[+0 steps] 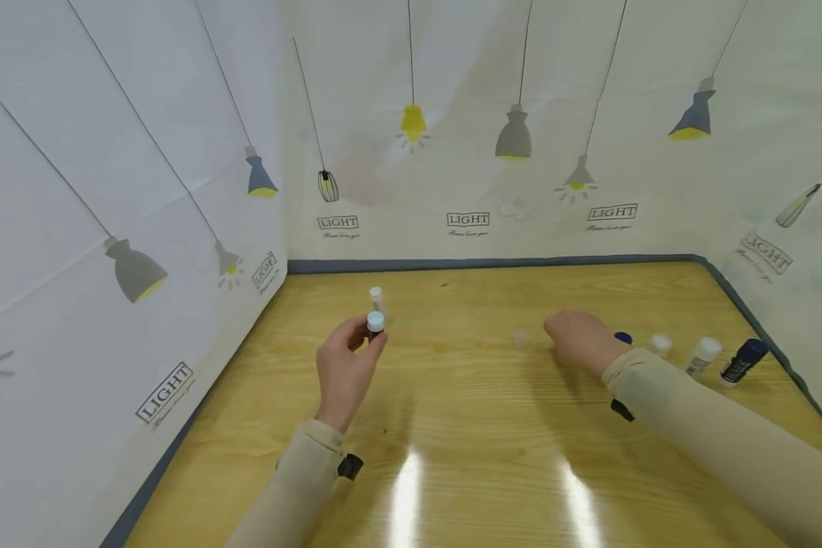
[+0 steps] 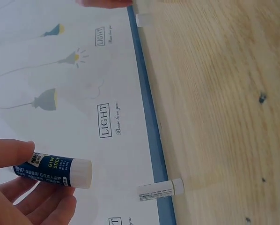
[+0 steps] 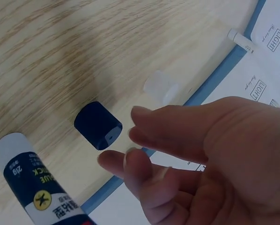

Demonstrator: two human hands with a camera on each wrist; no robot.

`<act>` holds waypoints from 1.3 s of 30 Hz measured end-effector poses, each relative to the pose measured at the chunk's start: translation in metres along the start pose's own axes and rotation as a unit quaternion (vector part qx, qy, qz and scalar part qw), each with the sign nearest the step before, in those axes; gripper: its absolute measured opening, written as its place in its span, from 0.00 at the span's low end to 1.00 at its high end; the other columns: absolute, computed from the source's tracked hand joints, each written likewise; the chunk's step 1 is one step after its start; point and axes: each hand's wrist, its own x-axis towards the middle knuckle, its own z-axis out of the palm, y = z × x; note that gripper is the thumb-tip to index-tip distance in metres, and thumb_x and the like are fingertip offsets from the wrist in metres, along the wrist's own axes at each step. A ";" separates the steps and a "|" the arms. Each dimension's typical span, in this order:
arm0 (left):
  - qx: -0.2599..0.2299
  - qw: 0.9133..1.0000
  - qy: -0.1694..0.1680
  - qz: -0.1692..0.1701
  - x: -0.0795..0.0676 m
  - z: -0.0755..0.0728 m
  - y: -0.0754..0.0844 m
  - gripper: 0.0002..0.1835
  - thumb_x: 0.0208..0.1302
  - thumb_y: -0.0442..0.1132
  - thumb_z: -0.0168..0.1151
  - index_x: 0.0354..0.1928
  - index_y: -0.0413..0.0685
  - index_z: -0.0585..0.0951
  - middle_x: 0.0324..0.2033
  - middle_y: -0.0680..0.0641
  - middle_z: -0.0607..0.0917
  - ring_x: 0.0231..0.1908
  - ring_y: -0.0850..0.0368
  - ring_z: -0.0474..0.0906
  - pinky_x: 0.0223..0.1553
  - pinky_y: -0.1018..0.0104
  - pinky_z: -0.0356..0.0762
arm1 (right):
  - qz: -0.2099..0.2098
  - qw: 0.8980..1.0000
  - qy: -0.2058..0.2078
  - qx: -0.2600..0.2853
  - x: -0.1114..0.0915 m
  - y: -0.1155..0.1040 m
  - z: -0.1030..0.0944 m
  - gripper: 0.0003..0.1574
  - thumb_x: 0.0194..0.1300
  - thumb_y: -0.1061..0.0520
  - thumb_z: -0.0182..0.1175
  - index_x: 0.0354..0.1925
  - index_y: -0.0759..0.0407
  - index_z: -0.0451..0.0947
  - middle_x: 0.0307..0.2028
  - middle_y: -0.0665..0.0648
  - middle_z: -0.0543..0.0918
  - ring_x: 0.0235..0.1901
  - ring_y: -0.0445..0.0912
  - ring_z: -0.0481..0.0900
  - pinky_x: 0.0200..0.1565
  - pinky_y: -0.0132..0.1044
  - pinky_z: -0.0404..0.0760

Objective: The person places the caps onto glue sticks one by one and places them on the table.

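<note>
My left hand (image 1: pixel 345 369) holds a dark blue glue stick (image 2: pixel 46 169) with a white end, between thumb and fingers, above the table. Just past it a slim white glue stick (image 2: pixel 161 190) stands upright. At the right, my right hand (image 3: pixel 191 154) is low over the table with its fingers loosely bent, and nothing shows between them. Beside its fingertips a dark blue cap (image 3: pixel 98 125) sits on the wood; the head view hides it behind the hand. A clear cap (image 3: pixel 161 87) stands farther along. Near the dark cap a blue glue stick (image 3: pixel 41 183) stands on its white base.
To the right of my right hand stand a white-capped tube (image 1: pixel 660 346), another white tube (image 1: pixel 704 356) and a dark blue glue stick (image 1: pixel 743 361). Lamp-printed cloth walls (image 1: pixel 469 175) with a blue-grey lower edge enclose the wooden table (image 1: pixel 452 426).
</note>
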 end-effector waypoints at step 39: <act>-0.001 0.999 -0.012 0.032 -0.015 0.001 0.009 0.16 0.63 0.38 0.73 0.52 0.50 0.85 0.45 0.52 0.86 0.46 0.57 0.84 0.50 0.50 0.82 | 0.004 0.998 0.061 -0.015 -0.018 -0.004 -0.011 0.17 0.62 0.70 0.65 0.22 0.55 0.76 0.18 0.52 0.74 0.18 0.43 0.65 0.21 0.36 0.65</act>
